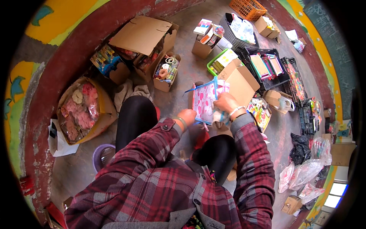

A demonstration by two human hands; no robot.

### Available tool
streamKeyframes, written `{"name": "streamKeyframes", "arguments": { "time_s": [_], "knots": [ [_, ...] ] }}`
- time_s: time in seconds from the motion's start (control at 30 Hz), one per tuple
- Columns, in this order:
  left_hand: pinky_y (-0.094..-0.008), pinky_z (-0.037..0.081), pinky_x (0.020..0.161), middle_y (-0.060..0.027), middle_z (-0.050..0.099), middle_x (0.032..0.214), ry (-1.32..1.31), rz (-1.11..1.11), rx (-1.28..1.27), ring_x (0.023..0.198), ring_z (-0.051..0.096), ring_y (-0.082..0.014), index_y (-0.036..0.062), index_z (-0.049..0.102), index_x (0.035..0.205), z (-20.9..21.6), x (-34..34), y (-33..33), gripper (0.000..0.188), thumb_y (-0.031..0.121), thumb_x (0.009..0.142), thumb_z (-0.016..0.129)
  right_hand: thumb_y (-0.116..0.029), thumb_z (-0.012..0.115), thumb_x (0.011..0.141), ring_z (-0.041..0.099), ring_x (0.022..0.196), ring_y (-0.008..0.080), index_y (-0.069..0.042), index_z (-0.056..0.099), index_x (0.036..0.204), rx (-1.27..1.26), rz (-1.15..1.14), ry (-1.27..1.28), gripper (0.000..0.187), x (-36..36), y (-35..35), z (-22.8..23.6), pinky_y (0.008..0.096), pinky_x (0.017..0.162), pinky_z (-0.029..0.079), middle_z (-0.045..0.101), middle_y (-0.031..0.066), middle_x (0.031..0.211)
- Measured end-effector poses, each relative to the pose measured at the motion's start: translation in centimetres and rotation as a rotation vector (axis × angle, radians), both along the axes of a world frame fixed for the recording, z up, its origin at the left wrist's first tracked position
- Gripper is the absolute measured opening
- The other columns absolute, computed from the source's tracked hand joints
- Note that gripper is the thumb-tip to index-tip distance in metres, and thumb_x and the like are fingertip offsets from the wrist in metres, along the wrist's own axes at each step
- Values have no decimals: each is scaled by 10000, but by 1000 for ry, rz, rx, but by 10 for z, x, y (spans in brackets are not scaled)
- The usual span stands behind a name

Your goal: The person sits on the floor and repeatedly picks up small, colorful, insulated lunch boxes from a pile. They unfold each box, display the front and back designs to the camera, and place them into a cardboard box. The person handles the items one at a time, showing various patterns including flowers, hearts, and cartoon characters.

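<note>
Two plaid sleeves (253, 168); two black-clad knees (134, 118); left hand (186, 117), right hand (226, 103), both curled closed, gripping one pink-patterned, blue-edged item (204, 100).

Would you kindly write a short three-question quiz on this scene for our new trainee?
1. Which hand or hands touch the pink-and-white patterned item with blue edging?
2. True or false: the cardboard box of pink flower-like bundles stands on the person's left.
3. What colour is the plastic crate at the picture's top edge: (a) green, (b) orange, (c) purple?

Key:
1. Both: left hand at its left edge, right hand at its right side.
2. True.
3. b.
</note>
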State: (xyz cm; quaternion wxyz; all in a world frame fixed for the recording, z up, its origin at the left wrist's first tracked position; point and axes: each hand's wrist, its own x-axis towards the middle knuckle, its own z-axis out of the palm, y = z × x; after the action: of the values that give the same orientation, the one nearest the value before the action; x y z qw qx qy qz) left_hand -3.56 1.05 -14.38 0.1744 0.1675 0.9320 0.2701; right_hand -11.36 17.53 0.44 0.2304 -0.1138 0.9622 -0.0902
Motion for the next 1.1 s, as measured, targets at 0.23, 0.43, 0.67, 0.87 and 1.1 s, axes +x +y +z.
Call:
{"name": "streamKeyframes", "arguments": {
  "time_s": [0.23,0.43,0.67,0.87,1.1],
  "knots": [
    [-464,492,751,-224,632,847,47,43,69,829,619,-388,26,629,791,-7,3,-2,144,122,761,527,-282,613,689,628,783,379,25,668,791,13,48,-23,328,-12,-23,1,410,708,499,636,242,808],
    [-456,495,757,-211,637,869,45,57,78,850,619,-381,30,636,812,-14,2,1,160,102,774,498,-288,598,695,630,781,361,14,671,793,52,125,-101,326,-14,-27,36,396,708,500,642,222,807],
    [-452,500,751,-201,642,853,41,32,186,833,622,-382,35,644,803,-13,5,4,173,108,778,489,-328,604,699,623,829,359,15,668,849,-46,13,-222,380,-2,-43,-7,378,728,490,645,216,881],
    [-437,503,760,-217,641,870,57,19,74,842,624,-377,14,664,825,-14,2,3,190,142,755,541,-273,587,690,632,811,363,15,672,848,-43,27,-103,340,-4,-31,-29,390,722,496,642,238,855],
    [-459,492,762,-224,631,837,34,57,73,833,618,-387,31,646,761,-2,7,-1,150,154,748,560,-267,588,671,623,843,377,4,676,859,75,-99,-89,340,-6,9,-9,409,736,495,634,249,894]
  ]
}}
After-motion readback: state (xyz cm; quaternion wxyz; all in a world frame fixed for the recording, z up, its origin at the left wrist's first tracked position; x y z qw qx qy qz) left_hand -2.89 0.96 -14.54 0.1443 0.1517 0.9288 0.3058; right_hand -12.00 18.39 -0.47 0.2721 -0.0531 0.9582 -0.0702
